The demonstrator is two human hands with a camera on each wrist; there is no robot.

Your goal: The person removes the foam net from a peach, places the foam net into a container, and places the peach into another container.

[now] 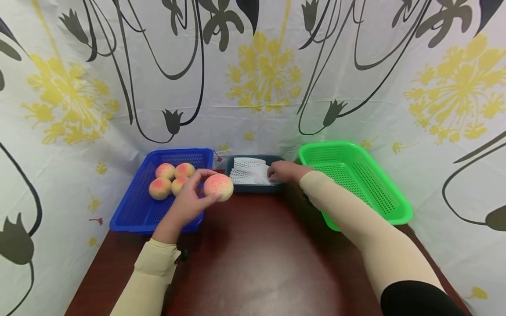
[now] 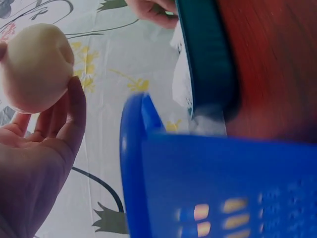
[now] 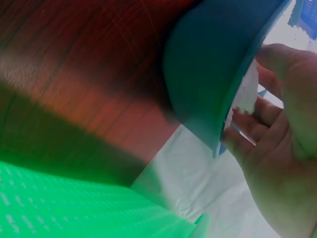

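My left hand point(image 1: 186, 205) holds up a pink-and-cream peach point(image 1: 219, 187) between thumb and fingers, beside the right wall of the blue basket. The left wrist view shows the pale side of that peach point(image 2: 34, 69) with the fingers curved around it. Several similar peaches point(image 1: 160, 188) lie in the blue basket point(image 1: 136, 219). White foam net sleeves point(image 1: 248, 171) fill a dark teal tray point(image 1: 257, 189) at the back. At the tray's right end, my right hand point(image 1: 287, 172) reaches in and pinches a foam net point(image 3: 246, 94); its fingertips are partly hidden.
A bright green basket point(image 1: 373, 180) stands to the right, under the right forearm. Brown tabletop point(image 1: 253, 254) stretches in front of the tray. A patterned white cloth point(image 1: 253, 123) hangs behind and at both sides.
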